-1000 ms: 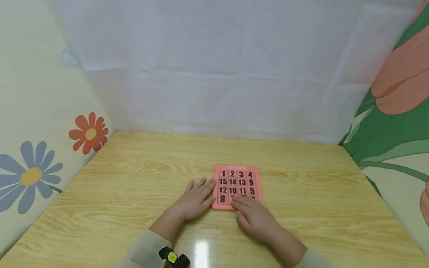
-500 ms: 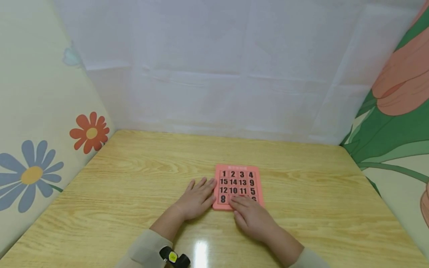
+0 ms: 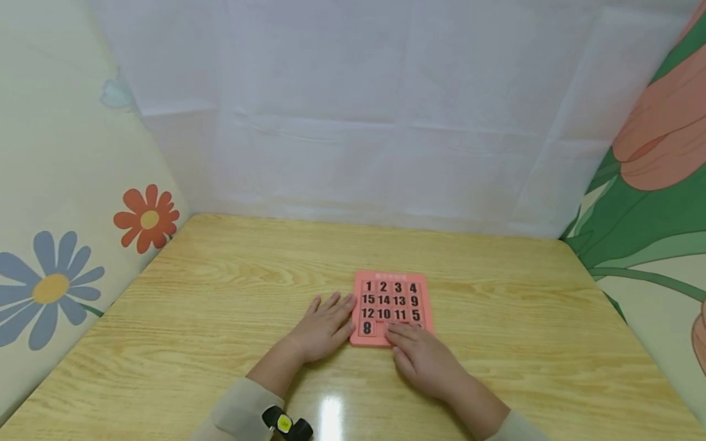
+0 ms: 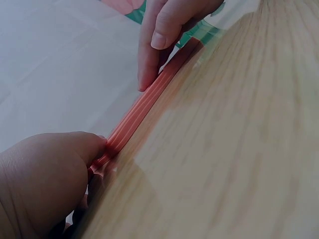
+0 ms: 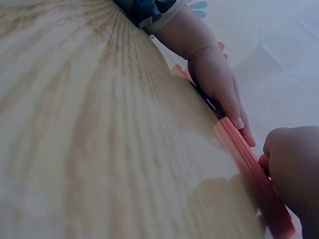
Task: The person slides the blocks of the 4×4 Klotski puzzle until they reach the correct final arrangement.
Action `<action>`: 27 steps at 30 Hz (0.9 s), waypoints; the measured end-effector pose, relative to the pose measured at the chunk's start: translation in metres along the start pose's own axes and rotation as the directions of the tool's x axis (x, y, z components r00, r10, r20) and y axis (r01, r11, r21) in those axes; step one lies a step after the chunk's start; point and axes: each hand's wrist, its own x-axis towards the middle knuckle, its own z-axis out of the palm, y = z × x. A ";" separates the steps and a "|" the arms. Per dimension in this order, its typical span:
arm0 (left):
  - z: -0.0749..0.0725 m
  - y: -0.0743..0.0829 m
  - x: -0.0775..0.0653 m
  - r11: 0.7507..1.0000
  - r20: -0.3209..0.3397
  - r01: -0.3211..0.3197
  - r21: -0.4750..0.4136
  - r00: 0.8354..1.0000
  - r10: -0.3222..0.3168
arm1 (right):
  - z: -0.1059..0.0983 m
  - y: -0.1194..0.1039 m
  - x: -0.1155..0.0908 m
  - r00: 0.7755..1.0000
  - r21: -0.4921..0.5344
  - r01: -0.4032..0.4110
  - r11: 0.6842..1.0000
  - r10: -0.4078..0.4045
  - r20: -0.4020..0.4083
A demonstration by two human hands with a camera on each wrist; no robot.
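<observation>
Firstly, one number board (image 3: 426, 309), flat and rectangular, rounded at the corners, smooth pink and plastic-looking, lying on the worktop (image 3: 248, 275) between two hands. Square pink tiles (image 3: 383, 301), set in a grid of four columns and four rows, with bold black numerals, thirteen fully legible: 1, 2, 3, 4; 15, 14, 13, 9; 12, 10, 11, 5; then 8. One bare slot (image 3: 380, 331) just right of 8; rest of that bottom row partly hidden beneath fingers. Side of the board ridged lengthwise in both wrist views

Left hand (image 3: 322, 331), one: fingers straight and spread, touching the board's left edge. Right hand (image 3: 423, 361), one: fingers extended side by side, tips resting on the bottom row, thumb apart from them

Sleeves (image 3: 242, 407), two, pale beige fabric. Black device (image 3: 285, 422), one, with yellow-green face, at the left wrist

Worktop, one: yellowish wood grain, glossy. White cloth (image 3: 309, 110), one, creased, behind. Flowers at left, two: red flower (image 3: 148, 219), blue flower (image 3: 51, 288), both round-petalled
</observation>
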 end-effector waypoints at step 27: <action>0.003 -0.003 0.002 1.000 -0.007 -0.010 -0.012 1.000 0.010 | -0.005 0.009 -0.007 0.999 0.025 -0.044 0.999 0.044 0.005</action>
